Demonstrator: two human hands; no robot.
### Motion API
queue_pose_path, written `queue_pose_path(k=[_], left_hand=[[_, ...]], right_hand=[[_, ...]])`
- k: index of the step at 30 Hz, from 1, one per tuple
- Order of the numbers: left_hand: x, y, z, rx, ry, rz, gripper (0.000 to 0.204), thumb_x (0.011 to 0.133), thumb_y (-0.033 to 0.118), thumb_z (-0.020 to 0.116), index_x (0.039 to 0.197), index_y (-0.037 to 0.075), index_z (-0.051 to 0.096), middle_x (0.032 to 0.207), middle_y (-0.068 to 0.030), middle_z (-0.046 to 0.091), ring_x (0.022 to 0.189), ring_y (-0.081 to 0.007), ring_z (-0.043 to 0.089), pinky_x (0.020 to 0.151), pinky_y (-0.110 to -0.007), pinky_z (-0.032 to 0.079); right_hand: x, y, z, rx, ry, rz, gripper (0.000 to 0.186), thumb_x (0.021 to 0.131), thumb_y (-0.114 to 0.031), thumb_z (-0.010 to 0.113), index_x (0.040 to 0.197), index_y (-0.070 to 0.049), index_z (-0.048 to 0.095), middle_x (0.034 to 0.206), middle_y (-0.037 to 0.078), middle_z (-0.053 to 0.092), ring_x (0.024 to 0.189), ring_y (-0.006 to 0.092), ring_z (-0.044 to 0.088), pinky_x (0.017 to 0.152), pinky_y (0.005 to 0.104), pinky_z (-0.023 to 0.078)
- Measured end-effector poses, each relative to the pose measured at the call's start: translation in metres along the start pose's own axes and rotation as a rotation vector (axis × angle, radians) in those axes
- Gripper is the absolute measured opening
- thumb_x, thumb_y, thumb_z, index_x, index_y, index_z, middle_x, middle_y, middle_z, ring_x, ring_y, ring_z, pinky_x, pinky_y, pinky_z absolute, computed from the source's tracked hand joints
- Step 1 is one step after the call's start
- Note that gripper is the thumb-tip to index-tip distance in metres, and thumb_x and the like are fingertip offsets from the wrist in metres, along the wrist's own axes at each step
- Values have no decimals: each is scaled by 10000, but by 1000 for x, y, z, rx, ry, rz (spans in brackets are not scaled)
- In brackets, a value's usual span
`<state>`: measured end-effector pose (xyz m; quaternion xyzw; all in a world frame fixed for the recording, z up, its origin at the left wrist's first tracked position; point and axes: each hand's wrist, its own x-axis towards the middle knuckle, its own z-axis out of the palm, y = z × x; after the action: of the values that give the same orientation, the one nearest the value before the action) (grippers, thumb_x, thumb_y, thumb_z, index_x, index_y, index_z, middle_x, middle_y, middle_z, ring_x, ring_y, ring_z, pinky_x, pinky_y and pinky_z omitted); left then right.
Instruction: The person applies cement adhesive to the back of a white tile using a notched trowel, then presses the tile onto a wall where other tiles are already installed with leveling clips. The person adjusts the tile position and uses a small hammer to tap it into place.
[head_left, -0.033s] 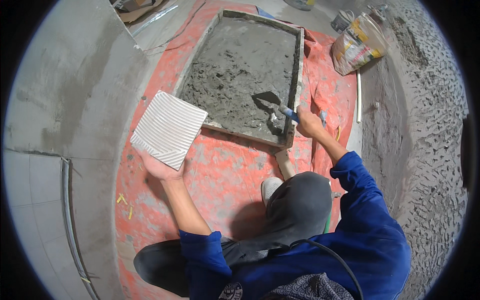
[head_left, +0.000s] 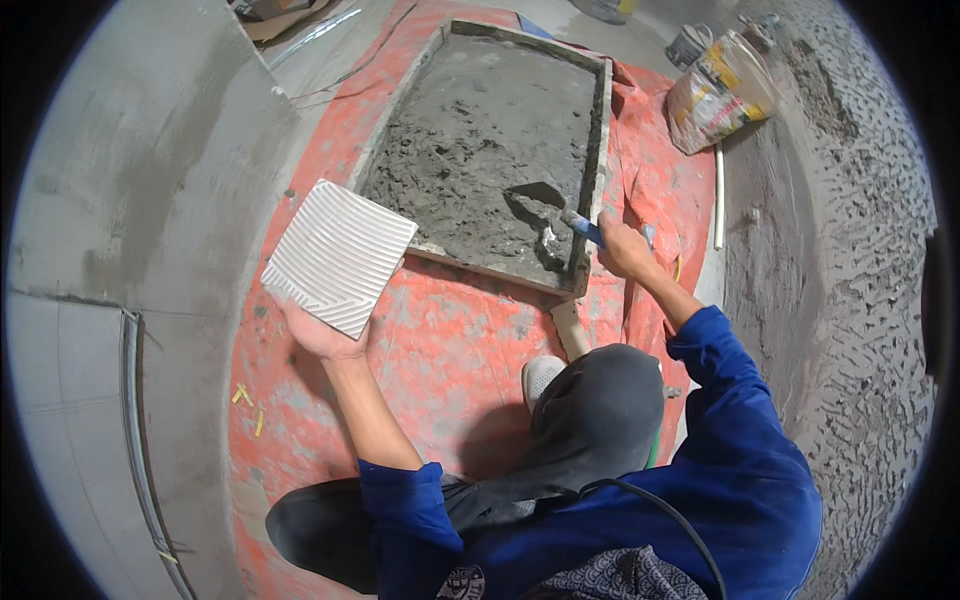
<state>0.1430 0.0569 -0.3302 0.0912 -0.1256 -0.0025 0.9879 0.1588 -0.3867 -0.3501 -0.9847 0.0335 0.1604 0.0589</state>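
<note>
Fingers [head_left: 608, 236] of the right hand [head_left: 628, 254] are curled round the blue handle of a pointing trowel [head_left: 584, 228], right of centre in the frame. Compared with the earlier frame, this hand and the handle have shifted slightly rightward, while the blade lies in much the same patch of grey mortar [head_left: 490, 110]. Left-hand fingers hold a white ridged tile [head_left: 340, 258] at centre-left; most are hidden beneath it, so their spread cannot be told. That left hand [head_left: 322, 335] and the tile have barely moved. Beyond, the mortar fills a shallow rectangular tray [head_left: 490, 271] at upper centre, set on a red plastic sheet [head_left: 430, 360]. A white-and-yellow container [head_left: 722, 95] remains at upper right.
</note>
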Motion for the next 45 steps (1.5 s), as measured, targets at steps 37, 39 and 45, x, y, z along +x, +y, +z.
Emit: queue_pose_path(k=[37, 39, 45], left_hand=[[7, 0, -3, 199, 152, 39, 677, 1038, 520, 302, 1507, 33, 325, 1547, -164, 366, 1401, -367, 380, 1150, -552, 330], [9, -7, 2, 405, 454, 151, 652, 1044, 491, 294, 1501, 27, 334, 1545, -163, 375, 1397, -378, 384, 1152, -571, 311], [11, -17, 21, 458, 565, 184, 643, 1051, 489, 275, 1500, 33, 335, 1516, -166, 413, 1377, -374, 413, 1136, -566, 348]], right_hand=[[-16, 59, 56, 219, 263, -312, 465, 790, -33, 641, 1220, -70, 467, 921, 214, 645, 713, 409, 660, 618, 516, 504], [-16, 53, 58, 91, 253, -199, 383, 811, -60, 631, 1156, -74, 465, 907, 193, 659, 735, 410, 664, 612, 515, 502], [-15, 45, 55, -81, 343, -185, 258, 826, -179, 672, 1010, -74, 525, 774, 152, 662, 690, 347, 676, 569, 476, 498]])
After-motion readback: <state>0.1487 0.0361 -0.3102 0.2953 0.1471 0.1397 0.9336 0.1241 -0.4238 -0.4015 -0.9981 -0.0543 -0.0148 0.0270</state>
